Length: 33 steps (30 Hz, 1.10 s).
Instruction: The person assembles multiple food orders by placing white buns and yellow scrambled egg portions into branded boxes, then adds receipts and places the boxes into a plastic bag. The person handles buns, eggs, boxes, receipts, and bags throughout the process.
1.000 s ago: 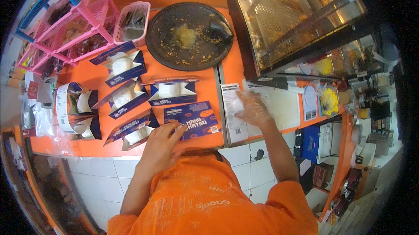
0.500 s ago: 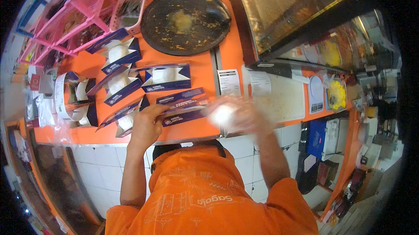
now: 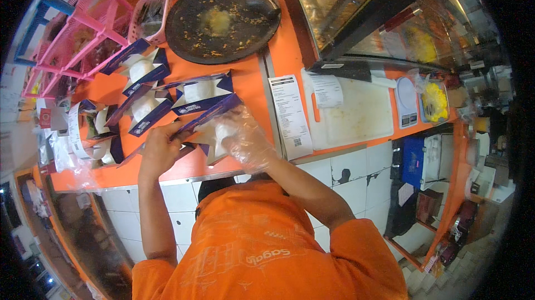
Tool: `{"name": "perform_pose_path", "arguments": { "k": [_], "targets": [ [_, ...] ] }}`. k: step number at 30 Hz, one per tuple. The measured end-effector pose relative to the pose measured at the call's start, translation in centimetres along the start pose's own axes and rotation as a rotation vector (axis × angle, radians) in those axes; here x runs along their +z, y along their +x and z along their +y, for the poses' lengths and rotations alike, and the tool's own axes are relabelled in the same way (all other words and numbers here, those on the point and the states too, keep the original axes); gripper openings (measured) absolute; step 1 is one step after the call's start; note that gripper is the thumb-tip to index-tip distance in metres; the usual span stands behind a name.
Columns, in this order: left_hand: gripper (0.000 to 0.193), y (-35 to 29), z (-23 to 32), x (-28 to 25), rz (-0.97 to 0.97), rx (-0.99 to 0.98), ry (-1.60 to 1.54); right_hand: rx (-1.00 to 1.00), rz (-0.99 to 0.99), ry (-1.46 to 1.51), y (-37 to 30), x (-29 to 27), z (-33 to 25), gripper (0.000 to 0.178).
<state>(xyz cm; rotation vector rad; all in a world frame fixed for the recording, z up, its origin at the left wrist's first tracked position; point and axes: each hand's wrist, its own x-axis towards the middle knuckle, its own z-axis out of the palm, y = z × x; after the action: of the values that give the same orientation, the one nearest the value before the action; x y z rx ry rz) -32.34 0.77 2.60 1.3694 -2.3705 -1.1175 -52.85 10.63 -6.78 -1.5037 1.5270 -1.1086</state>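
In front of me is an open dark blue cardboard box [image 3: 210,151] with a white inside, its lid [image 3: 214,111] raised. My left hand [image 3: 160,148] pinches its left edge. My right hand [image 3: 249,139], in a clear plastic glove, reaches into the box from the right, fingers closed round a white rounded lump [image 3: 223,129]. What the lump is made of cannot be made out. Just beyond stands another open blue box [image 3: 202,92] with a white lump in it. More open boxes [image 3: 146,111] with white lumps are to its left.
A large round dark tray [image 3: 223,21] with crumbs lies at the back, beside a pink basket [image 3: 149,15] and pink rack [image 3: 83,38]. To the right are a paper slip [image 3: 290,116], white cutting board [image 3: 356,111], kitchen scale [image 3: 406,102] and glass display case [image 3: 356,15].
My right hand has swung left with the white lump, from beside the boxes into the nearest one. That box now stands open in my left hand, which has shifted left.
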Motion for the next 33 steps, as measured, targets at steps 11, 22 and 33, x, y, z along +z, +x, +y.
{"name": "perform_pose_path", "arguments": {
  "k": [11,22,33],
  "targets": [
    [0.018,0.2,1.2,0.0,0.044,-0.058,0.029,-0.269,-0.18,-0.115,-0.6,1.6,2.2,0.023],
    [0.026,0.6,0.5,0.8,0.034,-0.055,-0.065,-0.234,0.139,-0.321,-2.3,2.8,1.5,0.011],
    [0.024,-0.7,0.6,2.5,0.087,-0.067,-0.02,-0.062,0.139,-0.631,0.3,5.8,1.9,0.056]
  ]
}}
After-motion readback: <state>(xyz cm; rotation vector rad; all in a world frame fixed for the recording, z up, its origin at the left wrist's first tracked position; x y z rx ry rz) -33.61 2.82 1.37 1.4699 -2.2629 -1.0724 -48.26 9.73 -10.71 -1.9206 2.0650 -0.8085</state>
